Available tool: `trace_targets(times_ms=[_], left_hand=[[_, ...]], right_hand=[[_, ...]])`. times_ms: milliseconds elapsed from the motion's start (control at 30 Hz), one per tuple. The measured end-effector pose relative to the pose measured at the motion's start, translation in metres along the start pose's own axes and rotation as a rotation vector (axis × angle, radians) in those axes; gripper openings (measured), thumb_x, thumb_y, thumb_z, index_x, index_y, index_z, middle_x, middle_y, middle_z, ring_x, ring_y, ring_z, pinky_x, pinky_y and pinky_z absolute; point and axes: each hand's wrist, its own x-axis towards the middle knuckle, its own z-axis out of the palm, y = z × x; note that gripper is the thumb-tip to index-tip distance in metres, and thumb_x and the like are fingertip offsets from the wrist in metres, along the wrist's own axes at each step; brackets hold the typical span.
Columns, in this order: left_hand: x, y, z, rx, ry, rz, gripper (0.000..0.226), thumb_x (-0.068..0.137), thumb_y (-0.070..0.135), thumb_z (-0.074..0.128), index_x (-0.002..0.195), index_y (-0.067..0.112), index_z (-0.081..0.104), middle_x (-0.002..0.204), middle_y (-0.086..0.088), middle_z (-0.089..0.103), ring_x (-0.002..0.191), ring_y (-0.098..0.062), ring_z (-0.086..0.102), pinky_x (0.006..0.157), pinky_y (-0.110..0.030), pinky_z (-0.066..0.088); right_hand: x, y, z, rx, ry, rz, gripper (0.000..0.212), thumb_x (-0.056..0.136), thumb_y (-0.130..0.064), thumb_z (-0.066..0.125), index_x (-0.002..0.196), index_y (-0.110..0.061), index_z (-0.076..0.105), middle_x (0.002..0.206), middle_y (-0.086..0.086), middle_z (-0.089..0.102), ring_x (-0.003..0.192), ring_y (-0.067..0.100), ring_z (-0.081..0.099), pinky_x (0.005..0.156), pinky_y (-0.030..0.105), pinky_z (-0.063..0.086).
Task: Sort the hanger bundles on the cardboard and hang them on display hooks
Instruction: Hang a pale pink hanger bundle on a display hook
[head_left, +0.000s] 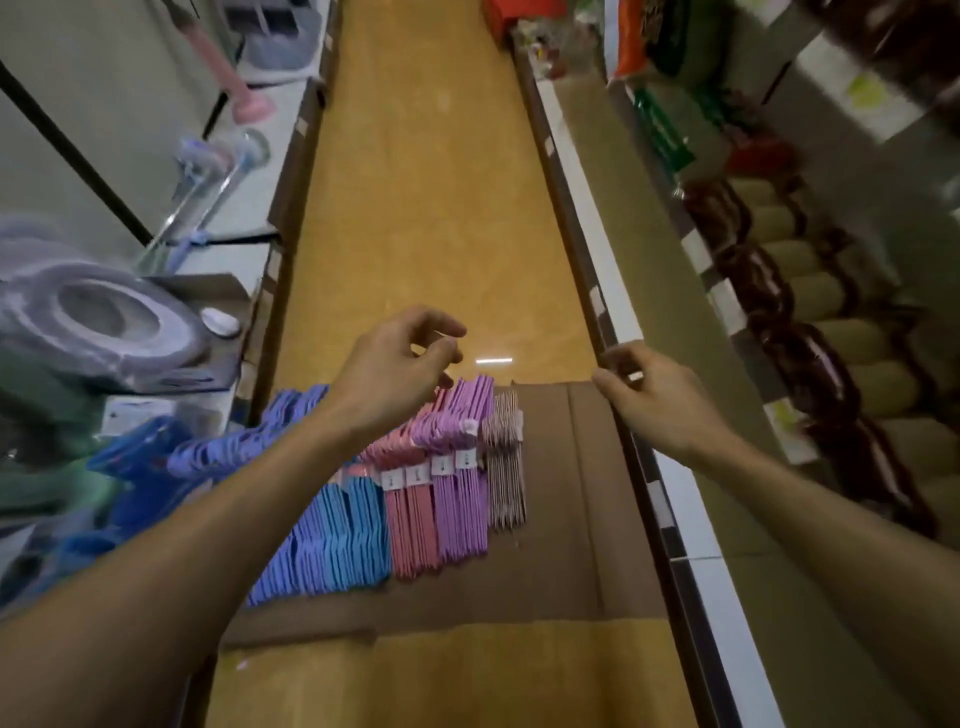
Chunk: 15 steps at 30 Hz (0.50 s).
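Right half of the cardboard (582, 519) was bare, plenty of room to reach in there. Hanger bundles (415, 499) packed the left half tight, and shelf edges (631, 452) boxed the aisle on both sides.

A shop aisle is shown. A yellow floor (431, 208) is flanked by long low shelves (613, 291) on both sides, with price strips fixed along the edges. Packaged goods (810, 322) are stacked in rows on the right; mops (218, 176) and plastic housewares (93, 317) are kept on the left. Stock is laid out on a flattened cardboard (571, 519) on the floor: tagged hanger bundles (441, 499) in blue, pink and purple, grouped by colour. Bagged items at the far end are blurred.
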Motion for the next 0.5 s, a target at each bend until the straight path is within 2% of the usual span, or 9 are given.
trace_targets(times_ms=[133, 267, 400, 500], left_hand=[[0.019, -0.091, 0.059, -0.046, -0.004, -0.102, 0.017, 0.1, 0.017, 0.052, 0.11, 0.023, 0.064, 0.096, 0.005, 0.07, 0.078, -0.011, 0.071, 0.076, -0.04, 0.061], [0.039, -0.168, 0.107, 0.016, -0.022, -0.124, 0.016, 0.1, 0.019, 0.053, 0.111, 0.022, 0.063, 0.1, 0.001, 0.069, 0.08, -0.016, 0.071, 0.077, -0.038, 0.06], [0.065, -0.228, 0.147, 0.067, -0.017, -0.09, 0.016, 0.099, 0.018, 0.054, 0.109, 0.021, 0.065, 0.097, 0.0, 0.07, 0.081, -0.02, 0.072, 0.079, -0.045, 0.059], [0.08, -0.264, 0.175, 0.034, -0.006, -0.092, 0.013, 0.097, 0.017, 0.056, 0.104, 0.023, 0.066, 0.093, -0.002, 0.071, 0.079, -0.016, 0.072, 0.08, -0.045, 0.06]], right_hand=[[0.013, 0.089, 0.082, 0.074, -0.042, 0.131, 0.036, 0.102, -0.032, 0.053, 0.134, -0.016, 0.052, 0.118, 0.002, 0.061, 0.098, 0.012, 0.058, 0.078, 0.026, 0.044], [0.032, 0.16, 0.163, 0.11, -0.095, 0.22, 0.04, 0.102, -0.032, 0.052, 0.138, -0.015, 0.049, 0.123, 0.003, 0.059, 0.107, 0.015, 0.056, 0.083, 0.027, 0.042], [0.058, 0.216, 0.233, 0.125, -0.074, 0.252, 0.036, 0.101, -0.031, 0.055, 0.134, -0.018, 0.052, 0.113, -0.002, 0.057, 0.102, 0.013, 0.057, 0.078, 0.024, 0.044], [0.077, 0.251, 0.273, 0.165, -0.051, 0.281, 0.034, 0.098, -0.028, 0.059, 0.128, -0.013, 0.056, 0.109, 0.004, 0.063, 0.1, 0.019, 0.061, 0.082, 0.033, 0.051]])
